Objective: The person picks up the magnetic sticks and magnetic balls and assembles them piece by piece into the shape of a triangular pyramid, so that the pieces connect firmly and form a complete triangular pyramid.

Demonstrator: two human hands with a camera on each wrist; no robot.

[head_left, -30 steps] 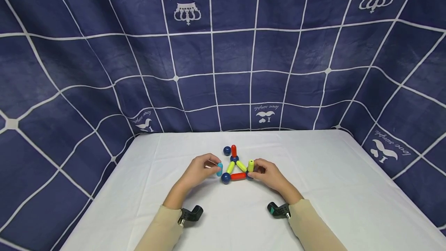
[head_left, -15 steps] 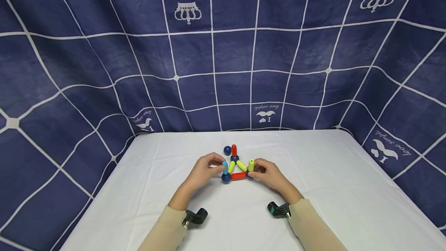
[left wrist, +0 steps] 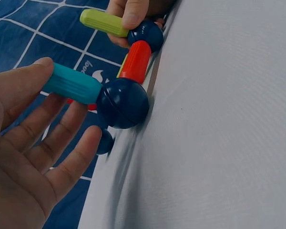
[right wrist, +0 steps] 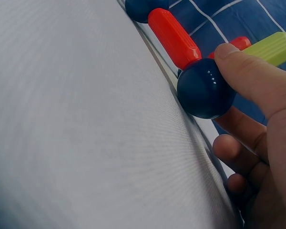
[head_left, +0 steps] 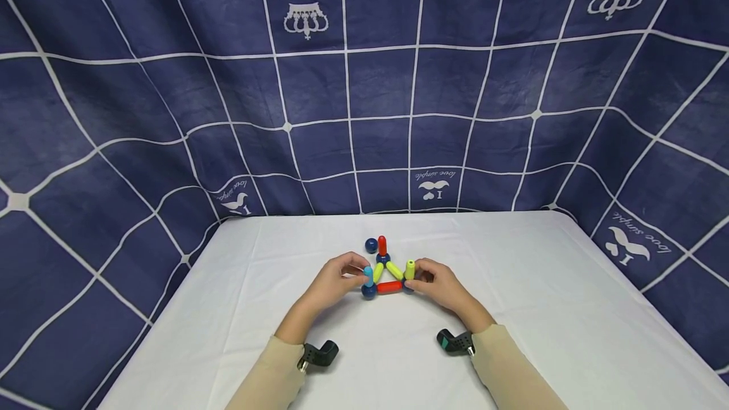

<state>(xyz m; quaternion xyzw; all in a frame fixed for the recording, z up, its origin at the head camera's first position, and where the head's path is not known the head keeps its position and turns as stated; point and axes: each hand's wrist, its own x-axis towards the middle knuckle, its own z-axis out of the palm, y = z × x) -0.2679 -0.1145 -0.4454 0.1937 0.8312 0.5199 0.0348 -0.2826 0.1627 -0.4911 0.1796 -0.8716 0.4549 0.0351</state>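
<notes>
My left hand [head_left: 335, 282] pinches a light blue magnetic rod [left wrist: 74, 84] near its upper end. The rod stands upright, its lower end against the dark blue ball [left wrist: 123, 103] at the near left corner of a triangle of rods and balls. At the near right corner, my right hand [head_left: 440, 282] grips another dark blue ball [right wrist: 206, 89], thumb at the foot of an upright yellow-green rod [head_left: 410, 269]. A red rod [head_left: 390, 287] joins these two balls. Two yellow-green rods run back to a far ball [head_left: 383, 259], which carries an upright red rod [head_left: 382, 245].
A loose dark blue ball [head_left: 371, 245] lies just left of the far corner. White cloth [head_left: 393, 359] covers the table, and a navy curtain with white grid lines [head_left: 381, 93] hangs behind and at both sides.
My left hand has moved right with the light blue rod, which has gone from beside the near left ball to standing on top of it. My right hand has stayed in place.
</notes>
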